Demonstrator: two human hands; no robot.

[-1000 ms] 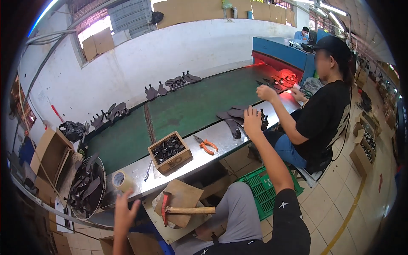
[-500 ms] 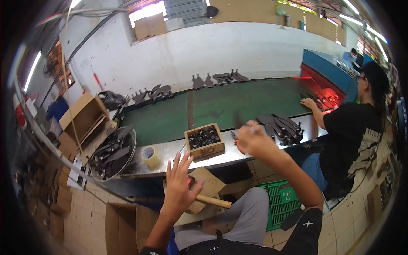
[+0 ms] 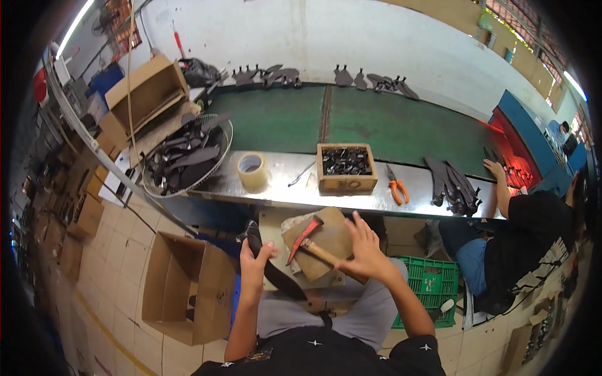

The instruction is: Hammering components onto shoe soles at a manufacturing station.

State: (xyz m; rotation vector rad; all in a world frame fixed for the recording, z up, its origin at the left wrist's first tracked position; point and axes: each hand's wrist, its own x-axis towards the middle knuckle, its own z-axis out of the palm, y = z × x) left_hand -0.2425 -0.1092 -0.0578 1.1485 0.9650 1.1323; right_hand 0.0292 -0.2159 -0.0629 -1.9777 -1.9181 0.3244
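A long dark shoe sole [image 3: 280, 276] with a small fitting at its upper end is held in my left hand [image 3: 254, 263], fingers wrapped round it over my left thigh. My right hand [image 3: 370, 250] is open, its fingers spread. Its thumb is close to the wooden handle of a red-headed hammer [image 3: 320, 252]; I cannot tell if they touch. The hammer lies across a tan square board [image 3: 332, 225], on a pale slab in front of me.
A metal ledge [image 3: 282, 193] carries a tape roll [image 3: 252, 172], a wooden box [image 3: 348, 183] of small black parts, orange pliers [image 3: 396, 188] and dark soles [image 3: 451, 185]. Behind it runs a green conveyor [image 3: 401, 122]. A wire basket [image 3: 229, 147], a carton [image 3: 213, 294], a green crate [image 3: 433, 282] and a co-worker [image 3: 533, 232] surround me.
My right hand has come down from above the ledge to the hammer handle. My left hand, open and bare before, now grips the dark sole. The view has tilted down and turned left.
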